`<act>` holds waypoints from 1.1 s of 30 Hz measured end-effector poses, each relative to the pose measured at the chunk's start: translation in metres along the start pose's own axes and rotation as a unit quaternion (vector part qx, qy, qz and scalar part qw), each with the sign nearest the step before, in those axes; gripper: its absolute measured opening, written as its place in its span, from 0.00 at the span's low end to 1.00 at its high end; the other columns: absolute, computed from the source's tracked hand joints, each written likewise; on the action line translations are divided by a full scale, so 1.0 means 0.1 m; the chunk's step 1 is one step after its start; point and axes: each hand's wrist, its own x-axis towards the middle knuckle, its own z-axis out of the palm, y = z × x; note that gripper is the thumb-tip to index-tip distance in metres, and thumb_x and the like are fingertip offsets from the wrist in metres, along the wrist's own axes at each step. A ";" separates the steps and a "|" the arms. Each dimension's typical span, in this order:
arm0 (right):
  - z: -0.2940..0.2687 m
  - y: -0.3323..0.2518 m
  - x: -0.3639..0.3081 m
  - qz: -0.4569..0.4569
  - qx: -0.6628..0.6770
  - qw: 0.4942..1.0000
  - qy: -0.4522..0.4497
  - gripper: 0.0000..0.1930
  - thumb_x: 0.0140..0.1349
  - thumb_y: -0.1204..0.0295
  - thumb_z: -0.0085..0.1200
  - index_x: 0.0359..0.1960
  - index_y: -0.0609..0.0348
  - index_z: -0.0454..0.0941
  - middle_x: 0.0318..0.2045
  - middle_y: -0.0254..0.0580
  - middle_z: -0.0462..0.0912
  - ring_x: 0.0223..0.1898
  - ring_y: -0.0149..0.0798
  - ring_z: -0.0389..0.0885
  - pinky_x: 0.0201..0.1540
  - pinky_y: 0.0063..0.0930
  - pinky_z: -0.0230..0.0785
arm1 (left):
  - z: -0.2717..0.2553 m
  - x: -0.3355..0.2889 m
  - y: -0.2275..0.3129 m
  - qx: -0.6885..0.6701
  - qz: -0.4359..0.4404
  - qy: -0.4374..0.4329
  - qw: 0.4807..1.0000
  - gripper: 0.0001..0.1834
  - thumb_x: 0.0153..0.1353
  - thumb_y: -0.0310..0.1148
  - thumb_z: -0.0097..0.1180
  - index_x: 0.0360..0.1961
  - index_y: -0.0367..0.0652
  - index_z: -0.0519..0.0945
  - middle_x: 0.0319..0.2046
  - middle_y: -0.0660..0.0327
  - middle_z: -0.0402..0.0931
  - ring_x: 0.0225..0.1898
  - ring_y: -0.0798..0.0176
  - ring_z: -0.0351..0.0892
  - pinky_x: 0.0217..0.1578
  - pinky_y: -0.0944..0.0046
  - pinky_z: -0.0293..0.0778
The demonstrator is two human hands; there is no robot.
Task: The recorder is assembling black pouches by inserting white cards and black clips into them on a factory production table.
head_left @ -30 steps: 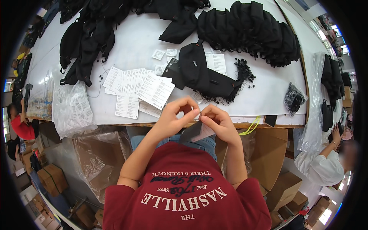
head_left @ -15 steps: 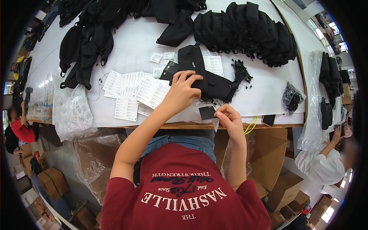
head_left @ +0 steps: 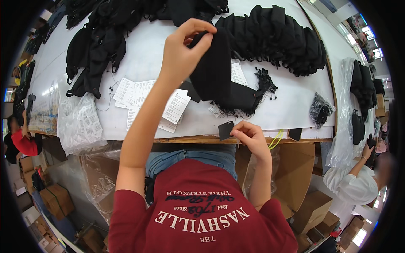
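Note:
My left hand (head_left: 185,52) pinches the top end of a small black fabric bag (head_left: 213,69) between thumb and fingers, holding it up over the table. Its lower end hangs near another flat black piece (head_left: 242,96), which has a bunch of black tag strings (head_left: 265,80) at its right. Near the table's front edge, my right hand (head_left: 252,137) is closed on the corner of a black hang tag (head_left: 226,130). A dark card (head_left: 192,91) lies partly behind the held bag. White printed sheets (head_left: 175,107) are spread left of it, partly covered by my left forearm.
A long row of black bags (head_left: 274,38) stands at the back right, with more black bags (head_left: 97,50) at the left. Clear plastic bags (head_left: 82,126) lie at the front left. A small bagged bundle (head_left: 322,110) sits at the right. Cardboard boxes (head_left: 295,173) stand below the table.
My left hand has moved up and away, lifting the black bag by its far end off the table. My right hand stays near the edge with the hang tag, which has turned slightly.

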 end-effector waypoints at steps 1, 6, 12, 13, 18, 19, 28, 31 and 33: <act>0.03 -0.02 0.00 0.010 -0.007 1.000 -0.014 0.07 0.61 0.71 0.56 0.31 0.62 0.77 0.21 0.23 0.73 0.23 0.16 0.63 0.25 0.13 0.53 | -0.03 0.09 -0.17 -0.024 -0.032 -0.029 0.999 0.08 0.57 0.29 0.57 0.38 0.42 0.79 0.36 0.61 0.80 0.39 0.65 0.78 0.43 0.68 0.70; -0.04 0.15 0.00 0.013 -0.031 0.999 0.001 0.06 0.61 0.72 0.56 0.32 0.63 0.78 0.19 0.25 0.73 0.21 0.17 0.64 0.23 0.14 0.54 | 0.11 -0.26 -0.54 0.157 0.023 -0.267 0.950 0.15 0.54 0.27 0.58 0.45 0.43 0.78 0.49 0.55 0.74 0.53 0.52 0.69 0.56 0.58 0.63; -0.05 0.06 0.04 0.031 -0.017 0.999 0.022 0.05 0.61 0.73 0.55 0.32 0.63 0.78 0.18 0.24 0.71 0.20 0.17 0.63 0.22 0.14 0.52 | 0.45 -1.01 -0.56 0.257 0.103 -0.334 0.901 0.23 0.47 0.30 0.63 0.48 0.48 0.77 0.54 0.57 0.69 0.59 0.51 0.63 0.60 0.50 0.55; -0.05 0.06 0.05 0.019 -0.017 0.999 0.030 0.05 0.61 0.73 0.55 0.31 0.63 0.77 0.17 0.23 0.71 0.19 0.16 0.61 0.21 0.14 0.50 | 0.50 -1.02 -0.56 0.275 0.093 -0.300 0.909 0.20 0.48 0.30 0.63 0.45 0.48 0.77 0.51 0.58 0.71 0.57 0.53 0.64 0.59 0.52 0.56; -0.06 0.04 0.12 0.010 -0.043 0.993 0.113 0.05 0.61 0.73 0.55 0.31 0.62 0.77 0.16 0.21 0.66 0.18 0.15 0.56 0.20 0.16 0.44 | 0.48 -1.09 -0.44 0.259 0.091 -0.228 0.934 0.09 0.47 0.31 0.62 0.30 0.46 0.76 0.41 0.65 0.73 0.50 0.57 0.70 0.53 0.56 0.58; -0.04 0.04 0.14 -0.001 -0.038 0.989 0.141 0.05 0.61 0.72 0.55 0.31 0.62 0.77 0.15 0.20 0.65 0.18 0.15 0.55 0.20 0.16 0.43 | 0.45 -1.13 -0.40 0.259 0.091 -0.229 0.934 0.09 0.47 0.31 0.62 0.30 0.46 0.76 0.41 0.65 0.73 0.50 0.57 0.70 0.53 0.56 0.58; 0.35 -0.10 0.25 -0.106 -0.177 0.973 0.098 0.04 0.59 0.73 0.58 0.31 0.60 0.80 0.13 0.23 0.66 0.17 0.17 0.57 0.19 0.16 0.46 | 0.07 -1.51 0.01 0.269 -0.049 -0.058 0.960 0.06 0.41 0.30 0.64 0.23 0.48 0.78 0.24 0.68 0.66 0.33 0.62 0.63 0.40 0.61 0.55; 0.46 -0.19 0.24 -0.116 -0.204 0.969 0.078 0.04 0.56 0.74 0.60 0.31 0.60 0.81 0.13 0.26 0.66 0.17 0.19 0.58 0.19 0.17 0.48 | 0.03 -1.57 0.08 0.216 -0.134 -0.067 0.965 0.03 0.45 0.29 0.62 0.23 0.46 0.81 0.17 0.68 0.63 0.29 0.65 0.61 0.38 0.63 0.55; 0.49 -0.20 0.24 -0.120 -0.229 0.964 0.062 0.05 0.57 0.74 0.59 0.35 0.59 0.81 0.15 0.31 0.70 0.16 0.21 0.60 0.19 0.19 0.52 | 0.00 -1.61 0.09 0.131 -0.215 -0.073 0.965 0.04 0.47 0.28 0.62 0.27 0.44 0.82 0.18 0.67 0.65 0.28 0.65 0.61 0.36 0.65 0.56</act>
